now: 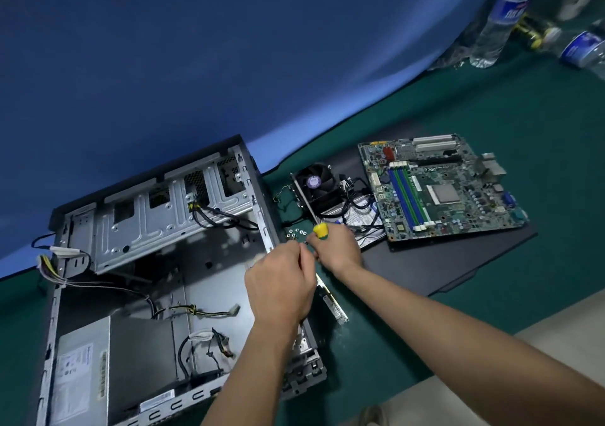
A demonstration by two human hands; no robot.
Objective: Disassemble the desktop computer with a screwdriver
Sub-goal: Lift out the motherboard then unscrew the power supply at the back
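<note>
Gripping the screwdriver [315,216] in my right hand [335,248], I have my fingers curled round its yellow and green handle, with the metal shaft pointing away from me, up and to the left, over the cooler fan [316,181]. My left hand [283,283] sits just beside the right one, over the right edge of the open computer case [154,261]; its fingers are drawn together as if pinching something small, but I cannot tell what, if anything, is between them. Just past my fingertips a small cluster of loose screws [296,233] lies on the green table [491,114], close to the case's right wall. Below my left hand a narrow card [332,301] lies on the table alongside the case.

Inside the case the floor is bare metal, with loose cables [196,311] trailing across it, the silver power supply [82,370] in the near left corner and the drive cage [157,216] along the far side. To the right of the fan a hard drive [361,219] lies under black wires, and beyond it the motherboard [442,186] rests flat on a black side panel [458,258], its blue and green memory slots facing up. Plastic water bottles [504,22] stand at the far right corner of the table, against the blue backdrop [196,65]
</note>
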